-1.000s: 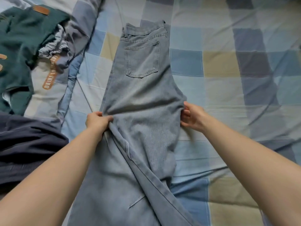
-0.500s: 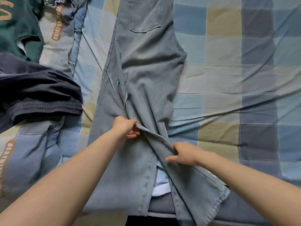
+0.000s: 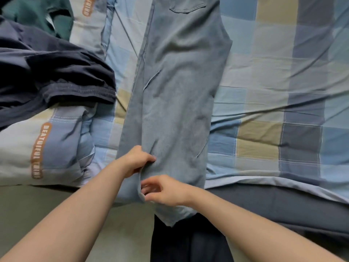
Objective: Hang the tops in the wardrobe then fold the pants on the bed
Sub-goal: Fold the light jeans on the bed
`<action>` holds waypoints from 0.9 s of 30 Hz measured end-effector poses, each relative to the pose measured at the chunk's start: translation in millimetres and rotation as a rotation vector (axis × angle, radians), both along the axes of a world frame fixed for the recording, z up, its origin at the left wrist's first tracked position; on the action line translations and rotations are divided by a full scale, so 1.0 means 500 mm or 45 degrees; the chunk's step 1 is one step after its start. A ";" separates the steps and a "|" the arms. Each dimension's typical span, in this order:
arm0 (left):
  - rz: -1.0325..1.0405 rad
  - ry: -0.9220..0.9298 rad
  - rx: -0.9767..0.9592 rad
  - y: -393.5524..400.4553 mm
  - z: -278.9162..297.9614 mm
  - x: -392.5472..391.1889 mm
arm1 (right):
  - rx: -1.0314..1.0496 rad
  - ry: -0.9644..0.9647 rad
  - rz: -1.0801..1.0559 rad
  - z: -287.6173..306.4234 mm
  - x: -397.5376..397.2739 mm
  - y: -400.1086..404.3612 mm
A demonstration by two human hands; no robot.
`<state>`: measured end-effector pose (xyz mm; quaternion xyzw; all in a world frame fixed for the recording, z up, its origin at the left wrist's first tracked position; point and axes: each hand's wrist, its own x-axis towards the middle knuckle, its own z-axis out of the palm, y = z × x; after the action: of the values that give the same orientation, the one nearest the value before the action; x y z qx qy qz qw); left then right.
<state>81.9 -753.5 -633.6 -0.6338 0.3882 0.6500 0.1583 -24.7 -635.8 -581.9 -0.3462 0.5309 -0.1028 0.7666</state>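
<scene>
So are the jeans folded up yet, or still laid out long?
Laid out long. The jeans lie leg over leg, full length down the bed, hems past its edge. Left hand pinches them; no crosswise fold.

I see light blue denim jeans (image 3: pixel 175 95) on a checked bedsheet (image 3: pixel 283 76) of pale blue, navy, grey-blue and tan squares. The quilt (image 3: pixel 62 144) at my left repeats those checks, with orange lettered strips. A navy garment (image 3: pixel 52 72) and a dark green one (image 3: pixel 34 14) lie there too.

Dark garment (image 3: pixel 56 72) left; open bedsheet (image 3: pixel 283 72) right
</scene>
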 end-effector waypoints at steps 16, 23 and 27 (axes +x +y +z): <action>-0.176 0.146 0.056 0.083 -0.003 0.192 | 0.572 0.248 -0.946 -0.141 -0.186 0.096; -0.011 0.157 0.256 0.027 0.055 0.247 | 0.591 -0.332 -0.795 -0.087 -0.135 0.099; -0.148 0.046 0.284 -0.008 0.063 0.307 | 0.704 -0.365 -0.700 -0.092 -0.112 0.111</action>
<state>235.2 -757.5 -602.3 -0.5769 0.3524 0.6902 0.2581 -81.0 -580.2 -628.1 0.0451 0.4989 -0.2043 0.8410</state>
